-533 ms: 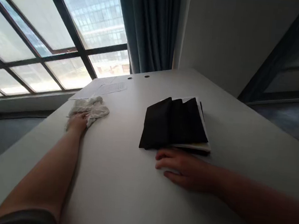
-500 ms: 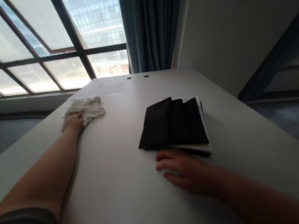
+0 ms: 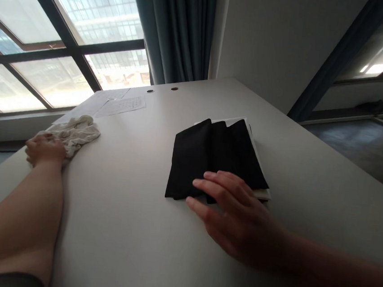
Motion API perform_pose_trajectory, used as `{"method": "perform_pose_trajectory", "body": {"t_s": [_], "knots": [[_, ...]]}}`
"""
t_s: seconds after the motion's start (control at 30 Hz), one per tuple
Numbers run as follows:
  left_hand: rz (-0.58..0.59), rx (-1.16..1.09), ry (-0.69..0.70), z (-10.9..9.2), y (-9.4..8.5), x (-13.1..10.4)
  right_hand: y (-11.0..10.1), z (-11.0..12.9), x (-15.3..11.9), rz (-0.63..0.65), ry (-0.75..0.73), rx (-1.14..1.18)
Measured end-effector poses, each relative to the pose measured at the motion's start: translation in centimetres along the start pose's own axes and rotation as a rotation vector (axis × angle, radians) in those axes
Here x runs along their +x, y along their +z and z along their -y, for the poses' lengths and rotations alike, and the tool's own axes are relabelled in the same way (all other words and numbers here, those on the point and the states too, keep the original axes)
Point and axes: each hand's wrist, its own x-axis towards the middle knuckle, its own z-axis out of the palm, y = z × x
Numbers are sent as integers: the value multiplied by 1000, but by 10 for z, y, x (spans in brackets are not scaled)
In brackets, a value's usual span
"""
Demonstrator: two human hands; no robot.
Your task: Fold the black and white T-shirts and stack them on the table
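My left hand (image 3: 46,148) is closed on a crumpled whitish cloth (image 3: 79,133) at the left edge of the table (image 3: 122,231). Part of the cloth is hidden beneath the fingers. On the right, my right hand (image 3: 229,210) has its fingers spread and holds nothing. It overlaps the near edge of a folded black cloth (image 3: 189,161); whether the fingertips touch it I cannot tell. The black cloth lies over a stack of papers or books (image 3: 264,194), whose pale edges show at the right and the back.
Printed paper sheets (image 3: 122,106) lie at the far left of the table. Two cable holes, one a round hole (image 3: 174,88), are near the far edge. Behind stand a dark curtain (image 3: 185,34), large windows (image 3: 117,68) and a grey wall (image 3: 258,41).
My left hand has moved left toward the table edge, with the whitish cloth. My right hand has risen over the black cloth's near edge, its fingers spreading. The view has shifted slightly right.
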Motion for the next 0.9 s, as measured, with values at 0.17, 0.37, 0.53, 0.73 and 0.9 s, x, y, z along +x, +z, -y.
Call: {"method": "perform_pose_trajectory", "body": {"t_s": [0.17,0.37,0.53,0.73,0.9], "knots": [[35,-128,-200,1,-3,-12,10,-11,-3,51,221,-134],[4,-317,432,-57,-37,-75,15,-10,-6,77,262,-118],[354,-564,915,-122,-99,-174,13,-14,-6,-43,224,-75],[575,-803,850,-159,-175,-287,-3,-8,-9,-197,-24,62],[696,-1043,451,-152,-181,-291,-3,4,-12,-66,-135,211]]}}
